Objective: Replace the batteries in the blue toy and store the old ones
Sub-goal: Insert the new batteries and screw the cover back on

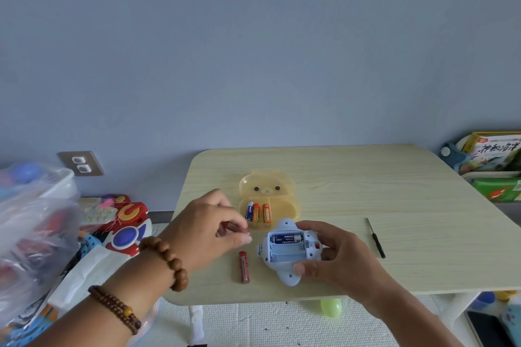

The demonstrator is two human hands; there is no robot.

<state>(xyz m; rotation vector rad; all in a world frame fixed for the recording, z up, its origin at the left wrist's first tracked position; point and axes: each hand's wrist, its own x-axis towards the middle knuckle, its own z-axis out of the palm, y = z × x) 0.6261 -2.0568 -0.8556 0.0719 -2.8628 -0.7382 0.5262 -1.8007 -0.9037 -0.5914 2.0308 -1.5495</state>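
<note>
The blue toy (287,252) lies belly-up near the front edge of the pale wooden table (366,177), its battery bay open with one blue battery (286,239) seated in the far slot. The right hand (335,255) cups the toy's right side, thumb on its near edge. Left of the toy, the left hand (210,227) pinches a red battery (238,229), mostly hidden by the fingers. Another red battery (244,267) lies loose just left of the toy. Behind the toy, a yellow bear-shaped case (267,194) holds three batteries (257,213). A small screwdriver (375,238) lies well right of the toy.
</note>
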